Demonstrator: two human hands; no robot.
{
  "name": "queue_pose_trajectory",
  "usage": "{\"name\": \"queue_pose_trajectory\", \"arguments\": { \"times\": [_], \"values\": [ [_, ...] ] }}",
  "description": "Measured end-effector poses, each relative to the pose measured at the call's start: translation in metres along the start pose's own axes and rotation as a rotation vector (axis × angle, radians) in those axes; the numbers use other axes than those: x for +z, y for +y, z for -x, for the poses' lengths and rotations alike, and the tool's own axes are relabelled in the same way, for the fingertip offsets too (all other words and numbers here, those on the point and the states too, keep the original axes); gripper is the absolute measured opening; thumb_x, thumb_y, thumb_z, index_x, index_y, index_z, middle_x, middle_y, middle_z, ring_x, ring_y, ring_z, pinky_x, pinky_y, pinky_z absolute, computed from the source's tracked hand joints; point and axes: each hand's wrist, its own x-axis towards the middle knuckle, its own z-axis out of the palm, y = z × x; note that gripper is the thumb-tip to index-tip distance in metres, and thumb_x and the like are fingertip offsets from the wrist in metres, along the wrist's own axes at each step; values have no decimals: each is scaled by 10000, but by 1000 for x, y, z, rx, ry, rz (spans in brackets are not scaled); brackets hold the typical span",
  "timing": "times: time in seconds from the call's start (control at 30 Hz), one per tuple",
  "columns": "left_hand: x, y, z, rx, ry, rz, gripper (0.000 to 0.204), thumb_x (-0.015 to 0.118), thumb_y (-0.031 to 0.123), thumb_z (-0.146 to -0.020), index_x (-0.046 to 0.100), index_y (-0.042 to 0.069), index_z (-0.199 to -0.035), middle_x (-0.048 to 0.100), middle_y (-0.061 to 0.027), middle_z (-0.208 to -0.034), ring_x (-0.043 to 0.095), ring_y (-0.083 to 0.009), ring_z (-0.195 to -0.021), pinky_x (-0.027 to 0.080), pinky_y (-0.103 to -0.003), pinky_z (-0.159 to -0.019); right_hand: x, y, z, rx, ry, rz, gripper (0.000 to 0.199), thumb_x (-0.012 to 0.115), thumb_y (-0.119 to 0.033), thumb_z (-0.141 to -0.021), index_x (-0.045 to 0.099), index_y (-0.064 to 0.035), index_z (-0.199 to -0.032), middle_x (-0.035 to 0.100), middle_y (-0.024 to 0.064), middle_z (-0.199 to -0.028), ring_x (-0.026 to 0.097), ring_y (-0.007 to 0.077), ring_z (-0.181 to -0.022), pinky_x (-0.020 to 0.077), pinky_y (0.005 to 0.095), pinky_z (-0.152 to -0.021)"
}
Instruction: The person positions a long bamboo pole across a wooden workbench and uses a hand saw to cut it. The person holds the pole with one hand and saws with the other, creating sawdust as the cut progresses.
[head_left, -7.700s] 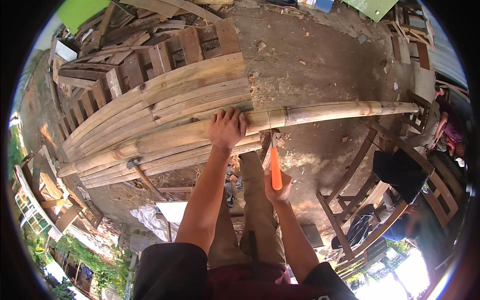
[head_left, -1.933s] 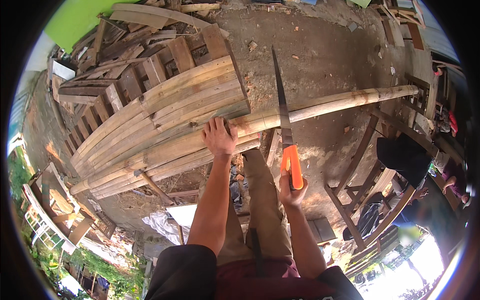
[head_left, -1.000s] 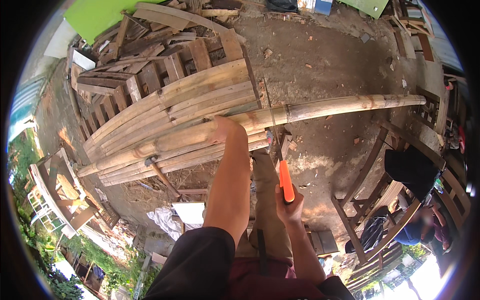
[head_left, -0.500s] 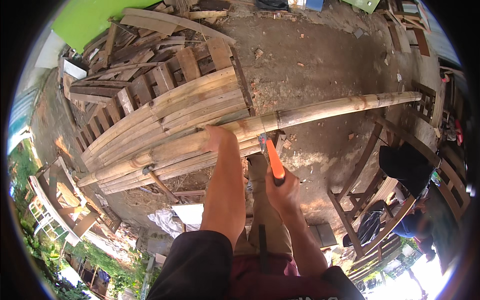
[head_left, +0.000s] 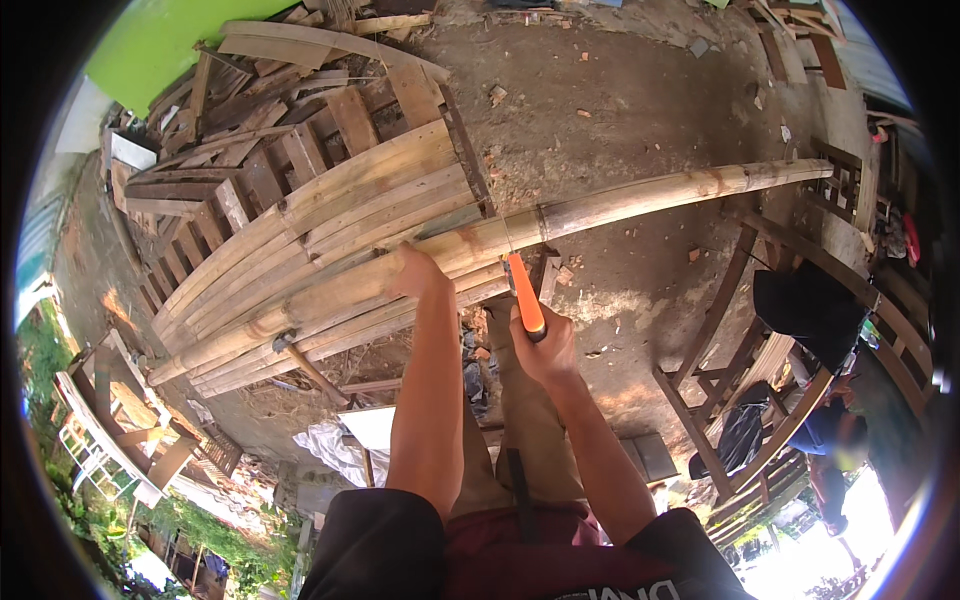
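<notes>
A long bamboo pole [head_left: 640,207] lies slantwise across a layer of bamboo slats [head_left: 385,205], its right end reaching far out past them. My left hand [head_left: 422,272] is closed over the pole, pressing on it left of the cut spot; some of its fingers are hidden behind the pole. In my right hand [head_left: 548,346] is the orange, black-ended handle of a handsaw [head_left: 524,287]. The thin saw blade crosses the pole just left of a dark node ring. How deep it sits in the bamboo cannot be made out.
A hammer-like tool [head_left: 312,366] with a wooden handle rests against the slats' near side. Scrap boards [head_left: 225,130] are piled at the far left. Wooden frames [head_left: 715,290] and a black cloth [head_left: 808,310] stand at right. Another person [head_left: 832,440] is at lower right.
The whole view has shifted slightly. My right hand and the saw have slid a little away from me across the pole. My left hand keeps its place on the pole.
</notes>
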Motion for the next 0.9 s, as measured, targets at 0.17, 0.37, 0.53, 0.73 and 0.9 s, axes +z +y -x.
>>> {"name": "queue_pose_trajectory", "arguments": {
  "times": [0.17,0.37,0.53,0.73,0.9],
  "values": [
    [-85,27,5,293,-491,-691,769,795,490,-832,589,-141,-1221,639,-319,-1223,635,-346,-1156,491,-451,-956,-3,2,6,71,21,-55,213,687,-149,-906,616,10,-785,549,114,-572,505,149,-498,425,364,-500],
    [-41,16,-3,1600,-492,-465,211,617,254,-971,685,56,-946,703,-145,-971,641,-381,-940,484,-467,-835,3,2,8,-2,36,-49,189,676,-136,-907,626,6,-793,556,126,-578,512,168,-491,430,366,-497],
    [12,1,12,1538,-468,-792,233,573,283,-967,664,76,-911,687,-123,-950,646,-325,-976,487,-469,-857,2,14,8,9,-20,-16,137,665,-119,-893,651,11,-852,615,141,-611,631,230,-548,481,354,-530],
    [14,-8,7,1629,-494,-827,232,555,281,-929,675,84,-918,697,-102,-955,649,-320,-966,495,-478,-861,-4,10,9,50,-6,2,196,658,-165,-925,631,-21,-795,589,127,-602,552,215,-528,471,376,-556],
    [15,-9,7,1580,-481,-872,238,546,276,-903,677,77,-903,701,-97,-936,649,-323,-947,492,-481,-848,-59,-76,42,371,-136,214,170,673,-167,-904,643,-20,-823,623,137,-649,573,235,-555,496,371,-586]
  ]
}}
